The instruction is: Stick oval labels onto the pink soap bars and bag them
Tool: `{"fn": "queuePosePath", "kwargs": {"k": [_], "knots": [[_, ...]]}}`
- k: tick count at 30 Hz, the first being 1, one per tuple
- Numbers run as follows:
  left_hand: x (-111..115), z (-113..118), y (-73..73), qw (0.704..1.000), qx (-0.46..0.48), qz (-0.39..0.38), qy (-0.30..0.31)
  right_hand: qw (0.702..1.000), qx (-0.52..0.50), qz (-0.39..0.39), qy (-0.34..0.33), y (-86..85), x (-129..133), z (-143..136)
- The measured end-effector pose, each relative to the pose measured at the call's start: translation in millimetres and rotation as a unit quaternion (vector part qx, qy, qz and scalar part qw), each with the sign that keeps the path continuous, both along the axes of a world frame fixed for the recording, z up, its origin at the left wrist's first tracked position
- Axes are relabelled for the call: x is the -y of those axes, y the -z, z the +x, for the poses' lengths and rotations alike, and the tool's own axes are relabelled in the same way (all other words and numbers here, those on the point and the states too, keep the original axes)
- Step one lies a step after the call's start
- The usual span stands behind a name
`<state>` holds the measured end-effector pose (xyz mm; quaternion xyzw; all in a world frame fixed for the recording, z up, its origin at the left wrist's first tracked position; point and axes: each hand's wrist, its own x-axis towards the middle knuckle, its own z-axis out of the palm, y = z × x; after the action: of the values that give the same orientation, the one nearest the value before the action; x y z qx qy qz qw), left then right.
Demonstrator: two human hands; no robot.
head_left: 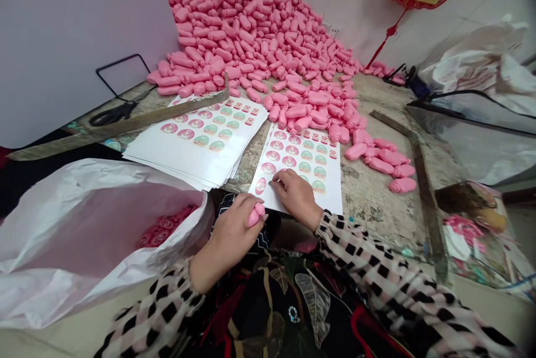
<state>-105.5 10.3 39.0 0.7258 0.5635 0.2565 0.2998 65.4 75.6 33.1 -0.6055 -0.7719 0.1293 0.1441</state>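
Observation:
My left hand (238, 227) is wrapped round a small pink bottle-shaped piece (256, 214), just off the table's front edge. Thumb and fingertips of my right hand (295, 196) are pinched together over the lower left part of a sticker sheet (330, 197), beside a round pink sticker (260, 186); whether anything is between them is too small to tell. Pink and green stickers cover the sheet in rows. A stack of similar sheets (176, 160) lies to the left, under a wooden strip (125, 128).
A large heap of pink pieces (251, 28) fills the back. Black scissors (113, 113) lie at the left. An open white bag (54, 201) with pink stickered pieces stands front left. Another wooden strip (427, 196), scraps and a clear bag (473, 129) are at the right.

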Motion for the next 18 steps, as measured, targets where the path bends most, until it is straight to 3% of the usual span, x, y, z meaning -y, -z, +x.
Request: {"fn": "queuePosePath", "kwargs": {"k": [2, 8, 18], "knots": [[-1.8, 0.4, 6.9, 0.997, -0.068, 0.028, 0.025, 1.0, 0.025, 0.013, -0.002, 0.1, -0.1, -3.0], [-3.9, 1.7, 17.8, 0.976, -0.209, 0.013, 0.055, 0.998, 0.062, 0.01, -0.006, -1.2, -2.0, -6.1], [-5.3, 5.5, 18.2, 0.97, -0.237, 0.023, 0.051, 0.996, 0.079, 0.0, -0.031, -2.8, -7.4, -5.2]]}}
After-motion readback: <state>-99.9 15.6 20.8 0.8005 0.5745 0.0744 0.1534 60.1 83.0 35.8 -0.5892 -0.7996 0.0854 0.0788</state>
